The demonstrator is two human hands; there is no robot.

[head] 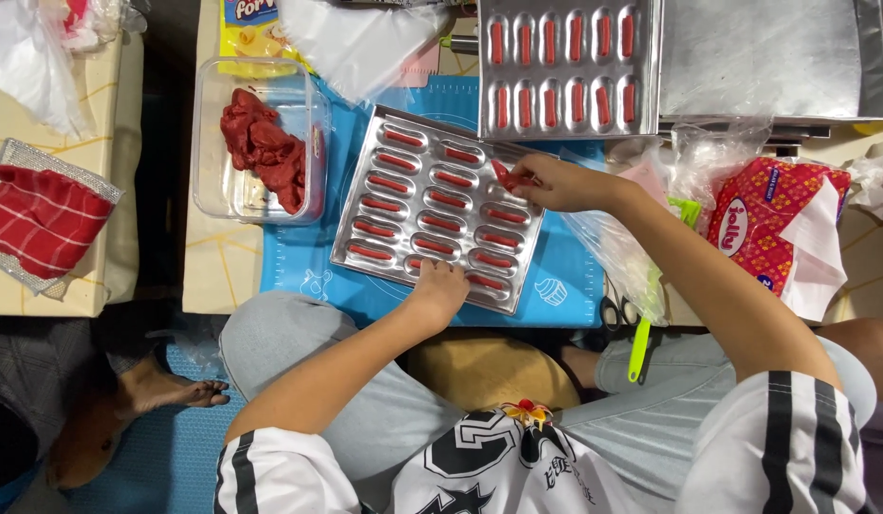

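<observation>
While both hands work at frame centre, a blue silicone mat covers the counter. On it lies a shiny metal mould tray with oblong wells, each holding a red dough strip. A second filled tray sits at top centre. A clear plastic tub at upper left holds lumpy red dough. Right hand pinches a small red dough piece between closed fingers over the tray's right edge. Left hand rests curled on the near rim, holding nothing visible.
</observation>
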